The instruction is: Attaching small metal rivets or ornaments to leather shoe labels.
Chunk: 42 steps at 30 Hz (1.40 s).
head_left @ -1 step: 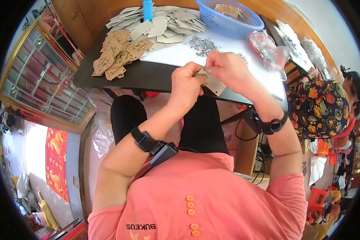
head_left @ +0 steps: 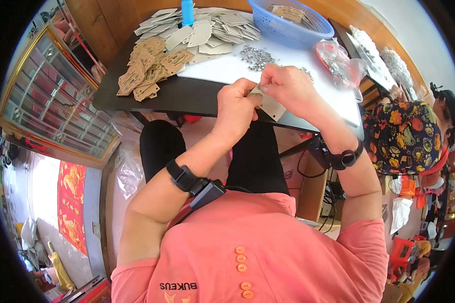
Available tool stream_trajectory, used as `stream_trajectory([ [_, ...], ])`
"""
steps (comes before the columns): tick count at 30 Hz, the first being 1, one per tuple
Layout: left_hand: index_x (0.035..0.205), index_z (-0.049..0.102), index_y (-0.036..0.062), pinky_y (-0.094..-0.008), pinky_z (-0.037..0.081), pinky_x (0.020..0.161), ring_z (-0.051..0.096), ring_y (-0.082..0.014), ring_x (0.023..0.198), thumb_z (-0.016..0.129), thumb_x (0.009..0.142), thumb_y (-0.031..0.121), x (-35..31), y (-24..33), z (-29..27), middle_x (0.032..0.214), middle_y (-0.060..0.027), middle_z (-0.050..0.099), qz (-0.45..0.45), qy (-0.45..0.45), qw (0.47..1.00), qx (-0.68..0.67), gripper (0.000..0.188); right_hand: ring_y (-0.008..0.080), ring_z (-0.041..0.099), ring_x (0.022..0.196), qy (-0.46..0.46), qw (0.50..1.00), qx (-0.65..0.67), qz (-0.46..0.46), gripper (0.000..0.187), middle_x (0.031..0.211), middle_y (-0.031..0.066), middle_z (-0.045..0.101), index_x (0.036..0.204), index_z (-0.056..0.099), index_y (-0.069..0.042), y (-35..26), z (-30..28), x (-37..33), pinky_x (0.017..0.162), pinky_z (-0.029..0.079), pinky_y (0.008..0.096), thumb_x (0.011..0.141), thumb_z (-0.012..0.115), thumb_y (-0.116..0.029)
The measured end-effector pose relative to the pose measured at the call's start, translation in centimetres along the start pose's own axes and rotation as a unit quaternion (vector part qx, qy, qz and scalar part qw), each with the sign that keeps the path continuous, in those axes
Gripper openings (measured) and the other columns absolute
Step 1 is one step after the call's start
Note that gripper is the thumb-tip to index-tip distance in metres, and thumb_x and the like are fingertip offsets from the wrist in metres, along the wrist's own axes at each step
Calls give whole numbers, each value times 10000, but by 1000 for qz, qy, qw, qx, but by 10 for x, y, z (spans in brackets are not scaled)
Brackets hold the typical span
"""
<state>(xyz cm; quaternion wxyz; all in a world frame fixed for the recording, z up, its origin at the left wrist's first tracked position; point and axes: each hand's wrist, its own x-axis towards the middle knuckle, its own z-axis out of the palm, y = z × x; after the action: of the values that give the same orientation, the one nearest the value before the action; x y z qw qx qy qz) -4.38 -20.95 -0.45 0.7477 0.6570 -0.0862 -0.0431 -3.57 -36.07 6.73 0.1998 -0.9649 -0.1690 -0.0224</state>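
Observation:
My left hand (head_left: 237, 103) pinches a light grey card (head_left: 272, 107) with small holes near its edge, holding it over the front edge of the table. At the card's upper end my right hand (head_left: 290, 87) is closed, thumb and fingertips together beside my left thumb. Whatever sits between the right fingertips is too small to make out. Just beyond the hands, a scatter of small shiny metal pieces (head_left: 257, 58) lies on a white sheet (head_left: 215, 73). Some more pieces lie partly hidden behind my right hand.
Brown printed cards (head_left: 149, 65) are heaped at the table's left, with a pile of grey cards (head_left: 222, 30) behind. A blue bottle-like object (head_left: 187, 12) stands there. A blue basket (head_left: 288, 33) and a clear plastic bag (head_left: 346, 65) sit right. Another person in flowered cloth (head_left: 404, 136) is at right.

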Motion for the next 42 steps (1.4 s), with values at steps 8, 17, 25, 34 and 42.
stream_trajectory([
  [8,970,660,-33,-237,365,343,549,-86,464,617,796,4,0,-2,0,656,-45,605,15,5,1000,1,183,347,635,758,1,998,28,49,139,745,149,654,861,624,-69,-7,4,0,683,474,444,804,616,-195],
  [17,961,658,-22,-239,387,367,553,-86,466,620,801,2,-4,2,0,650,-36,592,28,8,999,20,166,347,633,742,16,994,60,87,151,729,160,646,836,641,-59,-10,6,-1,676,475,441,790,631,-203],
  [25,944,658,-19,-238,395,389,550,-84,467,627,797,-4,-6,-1,2,644,-30,589,43,11,999,6,151,336,645,749,33,993,57,99,179,738,150,659,819,655,-48,-11,9,-4,688,488,424,772,647,-220],
  [34,919,658,-37,-237,398,405,543,-80,470,637,797,15,-6,-2,2,634,-40,605,73,14,997,25,135,330,648,715,71,984,111,122,159,711,143,658,778,661,-51,-6,18,-4,661,492,424,746,642,-206],
  [42,895,661,-25,-216,380,395,527,-64,468,688,816,60,-7,4,2,656,-36,625,32,11,999,-7,119,324,653,744,159,982,69,70,133,793,120,664,774,632,-62,-11,28,-10,679,492,430,740,641,-190],
])
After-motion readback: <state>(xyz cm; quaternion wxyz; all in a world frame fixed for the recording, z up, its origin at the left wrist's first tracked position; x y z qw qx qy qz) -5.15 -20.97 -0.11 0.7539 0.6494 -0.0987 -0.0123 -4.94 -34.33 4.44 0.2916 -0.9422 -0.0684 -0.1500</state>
